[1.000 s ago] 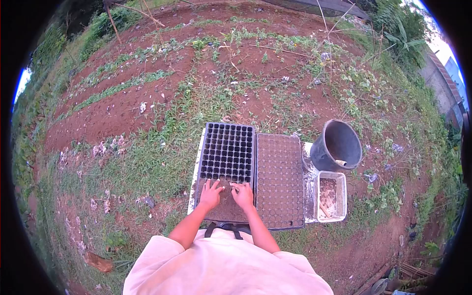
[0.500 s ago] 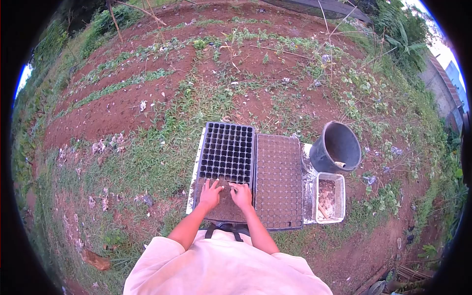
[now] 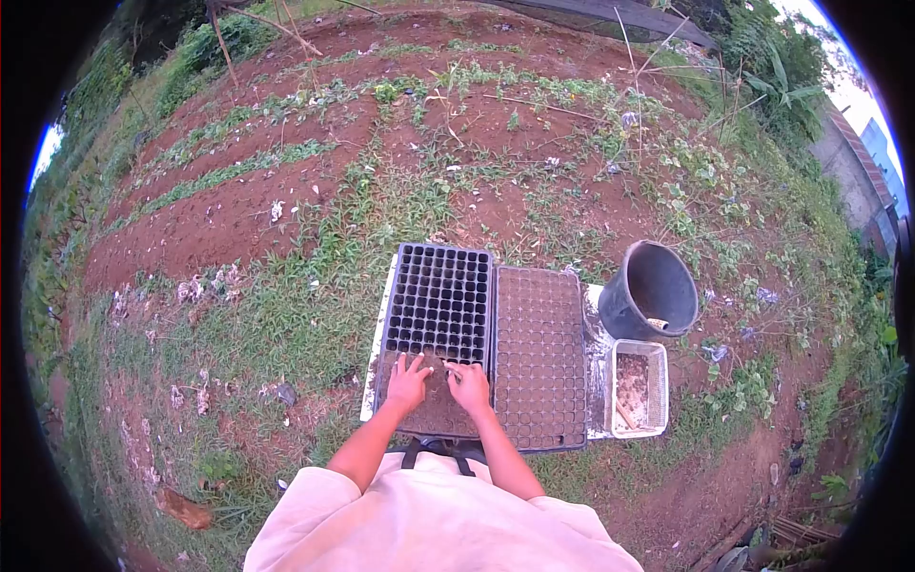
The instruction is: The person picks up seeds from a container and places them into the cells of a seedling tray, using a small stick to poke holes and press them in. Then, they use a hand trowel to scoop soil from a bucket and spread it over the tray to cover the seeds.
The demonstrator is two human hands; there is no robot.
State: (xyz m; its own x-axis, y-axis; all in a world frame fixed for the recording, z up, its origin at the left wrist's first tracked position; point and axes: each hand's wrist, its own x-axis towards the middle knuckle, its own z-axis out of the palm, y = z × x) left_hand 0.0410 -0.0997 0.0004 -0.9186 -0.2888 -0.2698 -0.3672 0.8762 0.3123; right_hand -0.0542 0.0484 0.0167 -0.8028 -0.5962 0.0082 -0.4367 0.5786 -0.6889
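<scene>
A black seedling tray lies in front of me, its far rows of cells hollow and its near part covered with dark soil. My left hand rests on that soil, fingers spread toward the hollow cells. Beside it, my right hand touches the soil near the same boundary, its fingers stretched forward and slightly bent. Neither hand visibly holds anything. Directly to the right, a second seedling tray has its cells filled with soil.
Right of the trays stand a dark bucket and a white plastic basket with a stick-like piece and soil residue inside. A white board shows under the trays. Grass and red soil beds surround them.
The trays, bucket and basket sit slightly lower in the view. Both hands stay at the soil's edge, with only small shifts of the fingers.
</scene>
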